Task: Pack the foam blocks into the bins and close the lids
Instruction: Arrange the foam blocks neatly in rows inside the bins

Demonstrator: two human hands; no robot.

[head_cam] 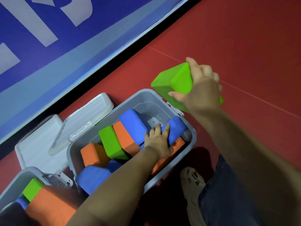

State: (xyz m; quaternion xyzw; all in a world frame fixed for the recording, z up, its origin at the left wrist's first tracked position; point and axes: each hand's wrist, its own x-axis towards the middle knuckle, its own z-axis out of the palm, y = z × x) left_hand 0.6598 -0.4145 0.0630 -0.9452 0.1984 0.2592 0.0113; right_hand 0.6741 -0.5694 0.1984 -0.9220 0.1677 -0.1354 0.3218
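Starting at the lower left of the frame, you have a second grey bin (15, 181) only partly in view, holding a green block (32, 188), an orange block (52, 204) and a sliver of blue. Just above it, two clear lids (48, 137) lie open against the blue banner (40, 51). At the centre sits the main grey bin (192, 136) on the red floor (244, 38), filled with orange, green and blue foam blocks. Your left hand (158, 141) reaches into it, fingers spread flat and pressing on a blue block (175, 128) by the bin's right wall; it grips nothing. Further right, above the bin's upper right corner, your right hand (202, 88) clamps a large green block (172, 84) from above, thumb on the near face, fingers over the far edge, holding it off the floor. At the lower right you see your shoe (193, 181) and trouser leg (228, 193).
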